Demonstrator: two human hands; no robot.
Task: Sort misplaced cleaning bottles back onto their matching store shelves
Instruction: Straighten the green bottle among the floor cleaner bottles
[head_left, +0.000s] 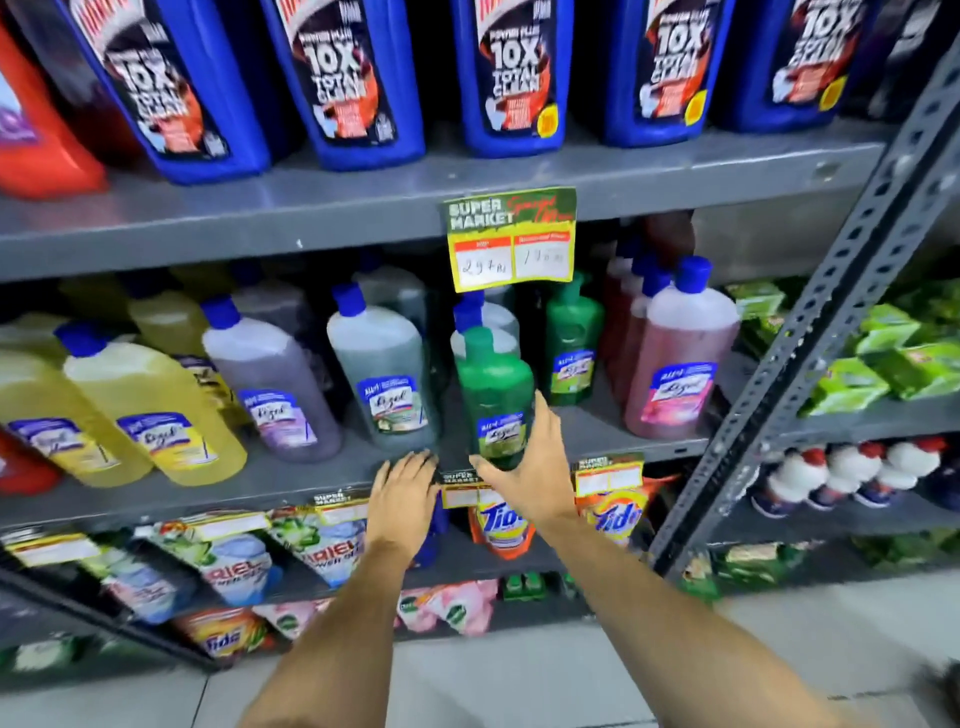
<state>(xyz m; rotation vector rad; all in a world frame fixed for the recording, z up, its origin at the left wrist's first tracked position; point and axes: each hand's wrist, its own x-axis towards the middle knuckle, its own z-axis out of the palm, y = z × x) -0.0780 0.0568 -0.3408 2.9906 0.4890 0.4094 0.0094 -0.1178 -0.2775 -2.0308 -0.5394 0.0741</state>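
Note:
My right hand (530, 467) is wrapped around the base of a dark green bottle (493, 384) with a green cap, held upright at the front edge of the middle grey shelf (311, 483). A second green bottle (571, 348) stands just behind it to the right. My left hand (405, 493) lies flat with fingers spread on the shelf's front edge, holding nothing. Along the same shelf stand yellow bottles (156, 410), a purple one (270, 384), a grey-green one (384, 374) and pink ones (675, 358), all blue-capped.
Big blue jugs (358, 83) fill the top shelf, with a red jug (36, 135) at far left. A yellow price sign (511, 239) hangs over the green bottles. Detergent pouches (504, 519) sit below. A perforated steel upright (810, 322) splits off the right rack holding green packs (883, 358).

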